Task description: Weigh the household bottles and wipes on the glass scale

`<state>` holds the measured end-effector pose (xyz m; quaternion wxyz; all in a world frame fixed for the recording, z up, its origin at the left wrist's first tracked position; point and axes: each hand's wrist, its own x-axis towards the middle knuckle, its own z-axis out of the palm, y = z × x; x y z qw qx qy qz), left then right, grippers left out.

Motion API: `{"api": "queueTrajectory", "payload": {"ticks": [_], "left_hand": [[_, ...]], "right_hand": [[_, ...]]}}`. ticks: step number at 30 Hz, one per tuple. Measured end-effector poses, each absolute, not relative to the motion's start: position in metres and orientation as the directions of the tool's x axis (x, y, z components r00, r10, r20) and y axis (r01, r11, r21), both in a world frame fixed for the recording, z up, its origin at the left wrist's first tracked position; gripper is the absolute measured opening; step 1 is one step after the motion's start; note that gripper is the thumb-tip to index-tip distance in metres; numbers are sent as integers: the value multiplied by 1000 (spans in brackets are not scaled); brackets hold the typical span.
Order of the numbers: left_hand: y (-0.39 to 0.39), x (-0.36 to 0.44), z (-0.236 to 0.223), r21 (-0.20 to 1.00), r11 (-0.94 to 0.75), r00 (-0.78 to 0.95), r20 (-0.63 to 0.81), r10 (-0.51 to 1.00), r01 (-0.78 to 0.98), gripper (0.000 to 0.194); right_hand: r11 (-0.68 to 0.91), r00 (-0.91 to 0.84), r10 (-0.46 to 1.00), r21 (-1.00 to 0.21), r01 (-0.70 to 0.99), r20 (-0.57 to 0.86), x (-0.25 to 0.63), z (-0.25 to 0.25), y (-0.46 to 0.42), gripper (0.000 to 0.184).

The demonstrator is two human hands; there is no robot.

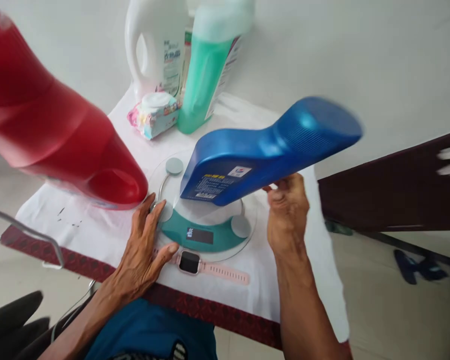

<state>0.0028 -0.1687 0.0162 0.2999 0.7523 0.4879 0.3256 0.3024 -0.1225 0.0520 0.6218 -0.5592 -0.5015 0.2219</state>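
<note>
My right hand (288,212) grips a blue detergent bottle (266,150) from below and holds it tilted on its side above a round glass scale (202,235) with a teal base and a dark display. My left hand (144,247) lies open and flat on the table, fingertips touching the scale's left rim. A pink smartwatch (195,263) lies just in front of the scale, next to my left thumb.
A large red bottle (56,130) lies on its side at the left of the white cloth (97,230). At the back stand a white jug (155,45), a green bottle (206,70) and a wipes pack (154,114). Dark furniture (393,190) stands to the right.
</note>
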Motion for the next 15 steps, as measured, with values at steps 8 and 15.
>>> {"api": "queueTrajectory", "payload": {"ticks": [8, 15], "left_hand": [[-169, -1, 7, 772, -322, 240, 224, 945, 548, 64], [-171, -1, -5, 787, -308, 206, 232, 951, 535, 66]], "right_hand": [[241, 230, 942, -969, 49, 246, 266, 104, -96, 39], [189, 382, 911, -981, -42, 159, 270, 107, -89, 44]]}}
